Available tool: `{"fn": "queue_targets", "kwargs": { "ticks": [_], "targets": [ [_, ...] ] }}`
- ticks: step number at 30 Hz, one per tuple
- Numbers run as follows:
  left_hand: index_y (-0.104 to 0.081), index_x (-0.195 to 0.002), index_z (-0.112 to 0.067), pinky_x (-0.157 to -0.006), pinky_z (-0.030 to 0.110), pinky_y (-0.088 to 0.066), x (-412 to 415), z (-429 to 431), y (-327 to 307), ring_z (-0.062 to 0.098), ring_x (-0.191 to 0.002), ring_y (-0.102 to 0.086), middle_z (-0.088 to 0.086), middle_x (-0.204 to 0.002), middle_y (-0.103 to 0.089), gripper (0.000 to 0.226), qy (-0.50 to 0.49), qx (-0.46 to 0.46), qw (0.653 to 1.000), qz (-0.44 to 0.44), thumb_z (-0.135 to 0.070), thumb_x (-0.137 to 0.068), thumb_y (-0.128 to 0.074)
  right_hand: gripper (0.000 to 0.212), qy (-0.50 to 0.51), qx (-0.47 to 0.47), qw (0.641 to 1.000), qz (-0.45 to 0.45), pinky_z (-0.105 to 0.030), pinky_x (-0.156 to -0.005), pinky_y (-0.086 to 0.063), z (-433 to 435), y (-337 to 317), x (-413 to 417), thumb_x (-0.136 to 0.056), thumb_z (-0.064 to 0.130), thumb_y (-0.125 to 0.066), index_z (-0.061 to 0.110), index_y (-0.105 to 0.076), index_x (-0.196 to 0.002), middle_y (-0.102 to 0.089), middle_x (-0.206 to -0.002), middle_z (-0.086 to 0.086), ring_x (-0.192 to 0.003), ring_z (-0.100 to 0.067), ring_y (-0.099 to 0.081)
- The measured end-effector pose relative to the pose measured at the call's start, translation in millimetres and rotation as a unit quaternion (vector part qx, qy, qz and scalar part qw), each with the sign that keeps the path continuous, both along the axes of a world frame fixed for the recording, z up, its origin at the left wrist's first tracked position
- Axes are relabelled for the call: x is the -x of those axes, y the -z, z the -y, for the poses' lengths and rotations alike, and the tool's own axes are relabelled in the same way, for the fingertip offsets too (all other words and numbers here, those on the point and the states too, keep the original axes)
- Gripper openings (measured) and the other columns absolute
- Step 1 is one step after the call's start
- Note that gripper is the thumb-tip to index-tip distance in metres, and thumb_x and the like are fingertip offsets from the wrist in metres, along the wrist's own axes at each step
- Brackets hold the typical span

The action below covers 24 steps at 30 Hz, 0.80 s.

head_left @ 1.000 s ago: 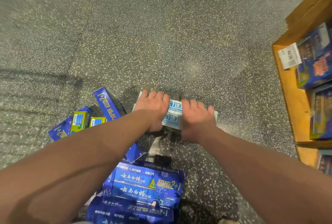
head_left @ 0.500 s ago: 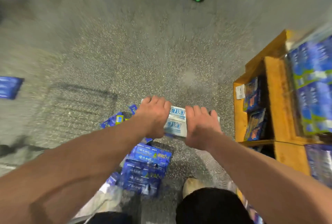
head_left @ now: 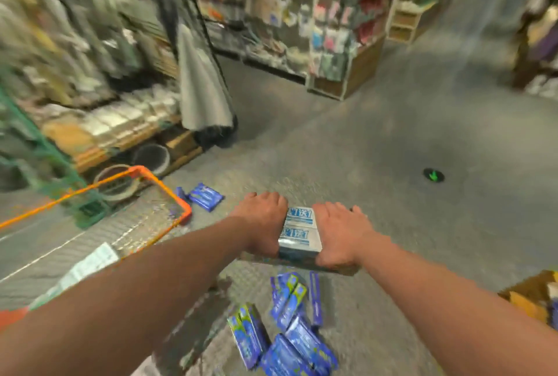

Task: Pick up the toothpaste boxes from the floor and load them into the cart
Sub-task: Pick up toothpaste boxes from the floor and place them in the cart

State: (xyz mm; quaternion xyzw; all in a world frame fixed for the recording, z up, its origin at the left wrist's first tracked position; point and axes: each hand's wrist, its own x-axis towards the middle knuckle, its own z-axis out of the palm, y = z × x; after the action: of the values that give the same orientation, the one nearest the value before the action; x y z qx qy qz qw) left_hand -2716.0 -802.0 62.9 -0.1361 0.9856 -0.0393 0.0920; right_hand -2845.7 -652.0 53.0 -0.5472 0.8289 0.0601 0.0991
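I hold a stack of pale blue-and-white toothpaste boxes (head_left: 299,233) in the air between both hands. My left hand (head_left: 262,221) grips its left end, my right hand (head_left: 341,233) grips its right end, fingers curled over the top. Below them several dark blue toothpaste boxes (head_left: 287,333) lie scattered on the speckled floor. Another blue box (head_left: 205,196) lies on the floor further off. The wire cart (head_left: 169,191) with an orange rim stands to the left, its basket partly behind my left forearm.
Store shelves packed with goods (head_left: 99,122) line the left and the back. A grey folded sheet (head_left: 202,95) hangs by a dark post. A wooden shelf corner (head_left: 531,294) shows at the lower right. A green floor marker (head_left: 433,175) sits on the aisle.
The stack has risen off the floor in both hands. My view has lifted and swung left, bringing the cart and the shelves into sight; the floor boxes now lie below my hands.
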Motion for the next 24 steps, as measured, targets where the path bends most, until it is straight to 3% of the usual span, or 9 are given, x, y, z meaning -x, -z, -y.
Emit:
{"fn": "queue_targets", "kwargs": {
  "ticks": [7, 10, 15, 24],
  "targets": [
    [-0.049, -0.122, -0.019, -0.094, 0.036, -0.046, -154.3, 88.2, -65.1, 0.026, -0.113, -0.059, 0.004, -0.120, -0.059, 0.075, -0.063, 0.058, 0.996, -0.031, -0.057, -0.064, -0.077, 0.094, -0.063, 0.062, 0.996, -0.022, -0.043, -0.101, -0.040, 102.1, -52.1, -139.6, -0.064, 0.068, -0.074, 0.020, -0.039, -0.138, -0.052, -0.136, -0.003, -0.126, -0.026, -0.052],
    [-0.050, -0.122, -0.019, -0.095, 0.036, -0.048, -217.5, 130.4, -80.5, 0.026, -0.111, -0.059, 0.004, -0.118, -0.060, 0.078, -0.075, 0.088, 0.993, -0.018, -0.059, -0.060, -0.078, 0.100, -0.082, 0.073, 0.994, -0.017, -0.045, -0.102, -0.040, 147.6, -62.8, -199.2, -0.062, 0.078, -0.072, 0.022, -0.039, -0.137, -0.051, -0.136, -0.003, -0.125, -0.026, -0.052],
    [-0.049, -0.127, -0.018, -0.097, 0.038, -0.049, -293.8, 183.1, -93.9, 0.023, -0.109, -0.056, 0.002, -0.117, -0.058, 0.084, -0.083, 0.098, 0.992, -0.014, -0.063, -0.062, -0.078, 0.093, -0.101, 0.080, 0.991, -0.020, -0.046, -0.100, -0.042, 205.3, -72.3, -271.7, -0.063, 0.076, -0.068, 0.021, -0.040, -0.133, -0.052, -0.130, -0.002, -0.121, -0.026, -0.052],
    [-0.043, -0.137, -0.018, -0.100, 0.038, -0.049, -350.5, 293.2, -65.9, 0.019, -0.104, -0.053, 0.000, -0.116, -0.056, 0.103, -0.132, 0.074, 0.989, 0.003, -0.084, -0.062, -0.066, 0.090, -0.138, 0.063, 0.988, -0.002, -0.048, -0.099, -0.039, 328.9, -55.0, -316.8, -0.062, 0.078, -0.064, 0.023, -0.040, -0.129, -0.052, -0.127, 0.000, -0.117, -0.024, -0.051]
  ]
}}
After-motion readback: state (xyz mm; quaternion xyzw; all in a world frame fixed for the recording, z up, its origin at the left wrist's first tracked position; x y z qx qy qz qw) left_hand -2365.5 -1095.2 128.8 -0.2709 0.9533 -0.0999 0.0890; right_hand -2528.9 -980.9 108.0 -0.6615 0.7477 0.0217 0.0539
